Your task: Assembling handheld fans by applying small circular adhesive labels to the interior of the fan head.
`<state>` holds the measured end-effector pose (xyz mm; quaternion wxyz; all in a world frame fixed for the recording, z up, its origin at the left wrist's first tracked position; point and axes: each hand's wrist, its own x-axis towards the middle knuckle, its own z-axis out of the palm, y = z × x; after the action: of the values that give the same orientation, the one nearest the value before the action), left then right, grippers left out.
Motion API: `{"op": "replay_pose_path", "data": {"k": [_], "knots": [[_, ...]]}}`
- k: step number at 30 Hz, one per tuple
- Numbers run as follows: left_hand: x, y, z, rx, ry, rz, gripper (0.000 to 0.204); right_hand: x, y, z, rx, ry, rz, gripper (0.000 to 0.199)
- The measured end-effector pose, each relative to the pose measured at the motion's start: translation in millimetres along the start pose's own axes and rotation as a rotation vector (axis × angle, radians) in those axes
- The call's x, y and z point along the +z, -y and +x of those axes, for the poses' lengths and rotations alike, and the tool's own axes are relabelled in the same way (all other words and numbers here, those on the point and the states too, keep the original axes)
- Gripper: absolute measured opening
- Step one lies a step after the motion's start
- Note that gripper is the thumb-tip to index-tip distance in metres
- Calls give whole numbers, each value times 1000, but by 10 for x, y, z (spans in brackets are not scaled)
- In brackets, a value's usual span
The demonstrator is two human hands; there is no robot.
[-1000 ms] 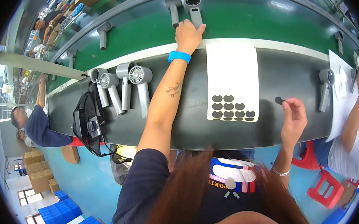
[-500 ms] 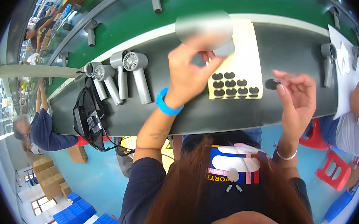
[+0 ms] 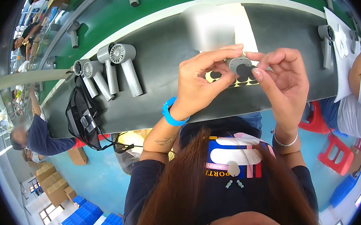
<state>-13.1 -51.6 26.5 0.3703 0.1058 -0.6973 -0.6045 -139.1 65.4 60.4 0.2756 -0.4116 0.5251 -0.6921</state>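
My left hand point(image 3: 201, 82) is closed around what looks like a grey handheld fan point(image 3: 236, 63), its round end turned toward me and showing small holes. The rest of it is hidden by my fingers and a blurred patch. Between thumb and fingertips, my right hand point(image 3: 286, 80) pinches a black round sticker point(image 3: 247, 71) against or just in front of that grey end; I cannot tell whether it is stuck down. Beneath both hands lies a pale yellow backing sheet point(image 3: 247, 31) with several black stickers along its near edge, partly covered by my hands.
Several grey handheld fans point(image 3: 127, 69) lie at the left of the dark table point(image 3: 158, 69), near a black mesh bag point(image 3: 80, 109). Another fan point(image 3: 327, 47) lies at the right, by a white sheet and a co-worker's arm point(image 3: 357, 74). Behind runs a green belt point(image 3: 163, 2).
My right hand has moved left with the black sticker to the grey round end. My left hand has lowered slightly and turned that end toward me. The view has shifted a little.
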Motion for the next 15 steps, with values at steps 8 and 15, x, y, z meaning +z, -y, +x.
{"op": "replay_pose_path", "data": {"k": [8, 15], "knots": [[-21, -58, -14, -85, 92, -180, 45, -30, 40, 10, 33, -4, 1, 26], [-13, -88, -23, -162, 112, -239, 48, -33, 71, 7, 47, -4, -22, 27]]}}
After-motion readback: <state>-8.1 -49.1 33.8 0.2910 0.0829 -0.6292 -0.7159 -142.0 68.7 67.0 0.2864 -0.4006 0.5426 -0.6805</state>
